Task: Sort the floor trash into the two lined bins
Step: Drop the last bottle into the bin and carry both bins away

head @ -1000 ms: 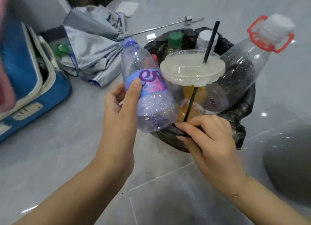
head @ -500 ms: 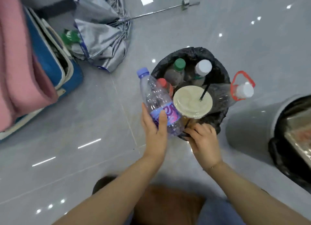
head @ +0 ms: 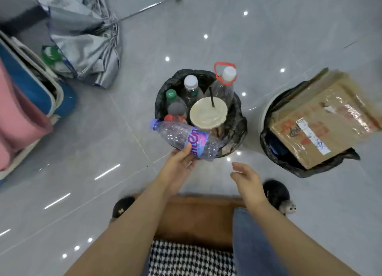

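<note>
A clear plastic bottle with a purple label (head: 177, 135) lies on its side across the near rim of the black-lined bin (head: 237, 129). My left hand (head: 177, 168) holds it, thumb on the label. The bin is packed with upright bottles, a lidded cup with a black straw (head: 206, 114) and a large bottle with a red handle ring (head: 224, 87). My right hand (head: 248, 180) hovers with relaxed fingers, holding nothing, just short of the bin. To the right, a second lined bin (head: 266, 135) holds a taped cardboard box (head: 322, 120).
A collapsed silver umbrella (head: 86, 48) lies on the grey tiled floor at the upper left, with a green-capped item (head: 49, 54) beside it. A blue case (head: 31, 85) and a pink roll (head: 18, 118) stand at the left. My slippered feet (head: 277, 193) are below the bins.
The view has pulled back and upward. My right hand let go at the bin's near rim and drew away. The purple-label bottle tipped from upright to lying across the rim.
</note>
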The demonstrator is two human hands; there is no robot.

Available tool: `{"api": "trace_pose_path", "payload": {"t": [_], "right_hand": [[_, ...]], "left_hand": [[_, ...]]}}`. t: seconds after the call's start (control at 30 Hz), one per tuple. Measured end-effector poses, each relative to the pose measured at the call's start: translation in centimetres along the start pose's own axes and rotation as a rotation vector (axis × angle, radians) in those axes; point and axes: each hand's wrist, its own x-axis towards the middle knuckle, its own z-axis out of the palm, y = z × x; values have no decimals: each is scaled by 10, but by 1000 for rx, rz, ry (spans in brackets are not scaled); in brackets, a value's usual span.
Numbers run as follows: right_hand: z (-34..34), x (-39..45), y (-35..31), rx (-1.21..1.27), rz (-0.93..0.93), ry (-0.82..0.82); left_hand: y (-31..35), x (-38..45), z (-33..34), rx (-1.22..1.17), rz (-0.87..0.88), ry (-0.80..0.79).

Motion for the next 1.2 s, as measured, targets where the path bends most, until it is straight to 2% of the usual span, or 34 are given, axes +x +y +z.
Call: {"api": "trace_pose_path", "payload": {"t": [0.13, 0.27, 0.33, 0.4, 0.47, 0.53, 0.63, 0.73, 0.8, 0.9, 1.0, 1.1, 1.2], "right_hand": [[-10, -1, -4, 107, 98, -70], [-2, -4, -6, 177, 154, -251], [10, -1, -9, 242, 193, -314], [22, 2, -13, 325, 230, -349], [32, 7, -16, 378, 249, -338], [39, 9, -18, 434, 278, -290], [45, 1, -23, 511, 333, -264], [44, -16, -30, 478, 323, -320], [46, -28, -39, 453, 294, -425], [54, -42, -61, 346, 202, -574], [61, -42, -78, 316, 145, -557], [56, -31, -87, 296, 91, -443], [42, -19, -85, 267, 91, -379]], "left_hand": [[-22, 1, -16, -114, -47, -19], [-37, -4, -17, -218, -49, -38], [-34, -9, -11, -296, -40, 7], [-30, -13, -5, -373, 3, 137], [-26, -12, 0, -293, 104, 332], [-22, -12, 5, -97, 176, 448], [-4, -11, 11, 76, 136, 438], [19, -15, 15, 149, 55, 429], [35, -25, 16, 172, 130, 441], [72, -50, 22, 238, 484, 511], [110, -63, 31, 258, 770, 487], [124, -49, 44, 231, 844, 506], [112, -27, 59, 211, 790, 509]]}}
